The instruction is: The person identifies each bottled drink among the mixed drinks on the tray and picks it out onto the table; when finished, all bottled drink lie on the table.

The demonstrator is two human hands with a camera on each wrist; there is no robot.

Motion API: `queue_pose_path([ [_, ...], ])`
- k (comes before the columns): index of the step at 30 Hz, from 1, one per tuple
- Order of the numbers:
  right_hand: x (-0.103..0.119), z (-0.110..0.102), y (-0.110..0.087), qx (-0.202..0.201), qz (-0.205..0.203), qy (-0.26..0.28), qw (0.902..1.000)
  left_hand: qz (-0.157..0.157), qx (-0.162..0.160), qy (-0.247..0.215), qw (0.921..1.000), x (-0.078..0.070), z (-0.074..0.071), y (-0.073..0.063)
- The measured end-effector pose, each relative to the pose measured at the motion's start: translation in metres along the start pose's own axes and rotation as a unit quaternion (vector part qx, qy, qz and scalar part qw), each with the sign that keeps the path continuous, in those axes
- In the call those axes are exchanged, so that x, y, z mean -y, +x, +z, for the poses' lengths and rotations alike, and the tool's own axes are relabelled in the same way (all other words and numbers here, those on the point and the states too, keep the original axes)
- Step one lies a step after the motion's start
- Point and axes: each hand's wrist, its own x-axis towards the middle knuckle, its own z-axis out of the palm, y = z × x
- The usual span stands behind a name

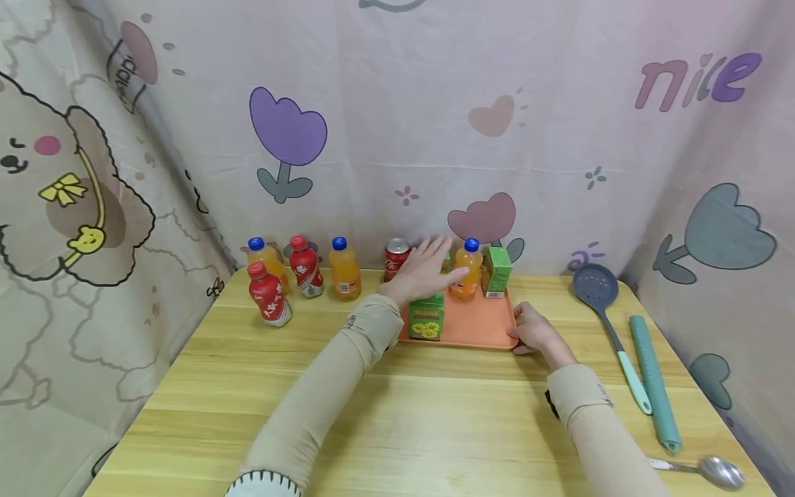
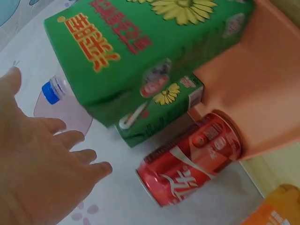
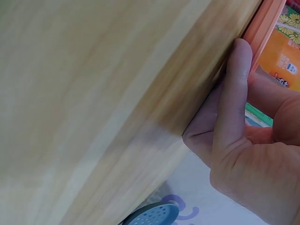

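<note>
My left hand (image 1: 425, 268) is held with fingers spread above the orange tray (image 1: 475, 324), grasping nothing. In the left wrist view the same hand (image 2: 42, 159) is near a green drink carton (image 2: 117, 51), a smaller-looking green carton (image 2: 164, 105) and a red soda can (image 2: 192, 161). At the tray's right edge, my right hand (image 1: 533, 330) grips the rim; the right wrist view shows its fingers (image 3: 234, 89) along the outer side. On the tray stand a front green carton (image 1: 426, 319), an orange juice bottle (image 1: 467, 269) and a right-hand green carton (image 1: 497, 272). My left hand partly covers another carton.
Left of the tray stand red bottles (image 1: 306, 268) and orange juice bottles (image 1: 344, 269). On the right lie a slotted skimmer (image 1: 596, 286), a rolled teal mat (image 1: 655, 383) and a metal spoon (image 1: 720, 473). A printed curtain (image 1: 385, 124) hangs behind the wooden table (image 1: 435, 428).
</note>
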Motion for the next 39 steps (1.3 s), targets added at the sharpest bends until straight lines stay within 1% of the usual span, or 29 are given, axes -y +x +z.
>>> queue_pose_path([
  [6,0.001,0.001,0.001,0.0,-0.001,0.009,1.0,-0.029,-0.017,0.007,0.9994,-0.015,0.006,0.014],
  [11,0.0,0.001,0.002,-0.001,0.002,0.008,1.0,-0.07,-0.009,-0.005,0.9975,-0.027,0.011,0.022],
  [13,0.001,0.002,0.002,-0.004,0.003,0.006,1.0,-0.086,-0.011,-0.014,0.9961,-0.03,0.013,0.023],
  [18,0.003,0.005,0.002,-0.005,0.001,0.008,1.0,-0.123,-0.022,-0.014,0.9921,-0.031,0.02,0.027],
  [21,0.002,0.006,0.003,-0.005,0.001,0.007,1.0,-0.132,-0.026,-0.007,0.9909,-0.03,0.024,0.029],
  [29,0.003,0.004,0.003,-0.004,0.001,0.005,1.0,-0.135,-0.054,0.004,0.9893,-0.029,0.033,0.037],
  [34,0.001,0.002,0.004,-0.003,0.003,0.012,0.9999,-0.154,-0.063,0.012,0.986,-0.034,0.037,0.042],
  [39,0.002,0.001,0.001,0.002,-0.009,0.021,0.9997,-0.17,-0.076,0.009,0.9824,-0.039,0.039,0.046],
])
